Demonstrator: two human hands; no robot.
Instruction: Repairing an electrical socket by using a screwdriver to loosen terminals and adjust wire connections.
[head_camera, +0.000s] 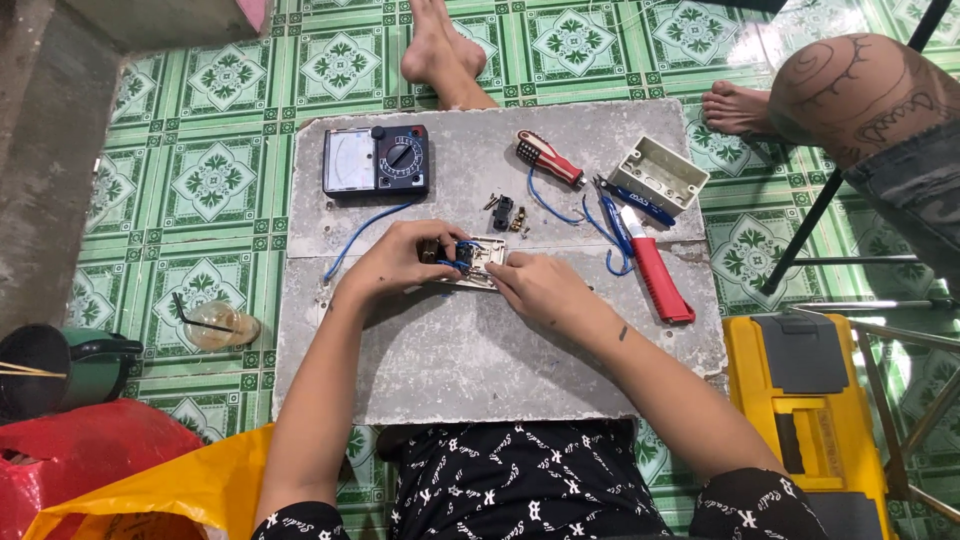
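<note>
Your left hand (400, 262) curls around the near end of a pale switch plate (483, 262) on the grey slab (470, 350), fingers closed on its dark insert and a blue wire (455, 262). Your right hand (535, 285) pinches the plate's other edge, fingers bent. Just beyond your knuckles lie loose screws (517, 222) and a small black part (502, 211) (unfitted, so assembly looks partway). Farther right of your right hand: screwdriver (550, 160), empty wall box (657, 175), red-handled knife (655, 270).

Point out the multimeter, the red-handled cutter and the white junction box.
multimeter (376, 160), head view, on its black body beside the dial.
red-handled cutter (660, 280), head view, middle of the red handle.
white junction box (658, 174), head view, its open inside.
</note>
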